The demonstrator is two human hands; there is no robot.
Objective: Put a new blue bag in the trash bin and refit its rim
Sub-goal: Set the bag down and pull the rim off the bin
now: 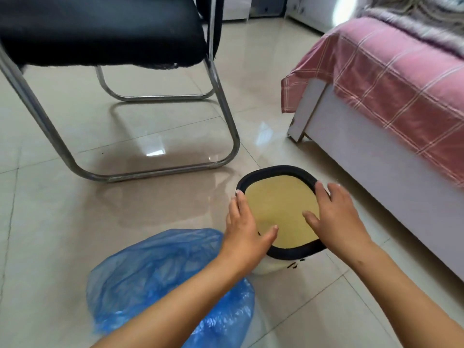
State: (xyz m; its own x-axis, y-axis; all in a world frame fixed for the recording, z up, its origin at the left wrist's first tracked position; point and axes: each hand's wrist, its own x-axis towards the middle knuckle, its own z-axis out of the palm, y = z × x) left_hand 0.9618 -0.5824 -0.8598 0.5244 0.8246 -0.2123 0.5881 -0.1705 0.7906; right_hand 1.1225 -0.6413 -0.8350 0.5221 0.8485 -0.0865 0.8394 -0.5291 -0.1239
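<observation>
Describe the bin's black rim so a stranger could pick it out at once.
Start at the bed with the pink checked cover on the right, then drop to the floor in front of it, where a small white bin stands beside a crumpled blue bag. The rim is the rounded-square black band around the bin's top, framing its tan inside, with both hands resting on it.

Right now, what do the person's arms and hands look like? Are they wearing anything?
Both arms are bare up to the picture's bottom edge, with no sleeves showing. The left hand and right hand wear no gloves, and I see no rings, watch or bracelet. The fingernails look short and plain.
</observation>
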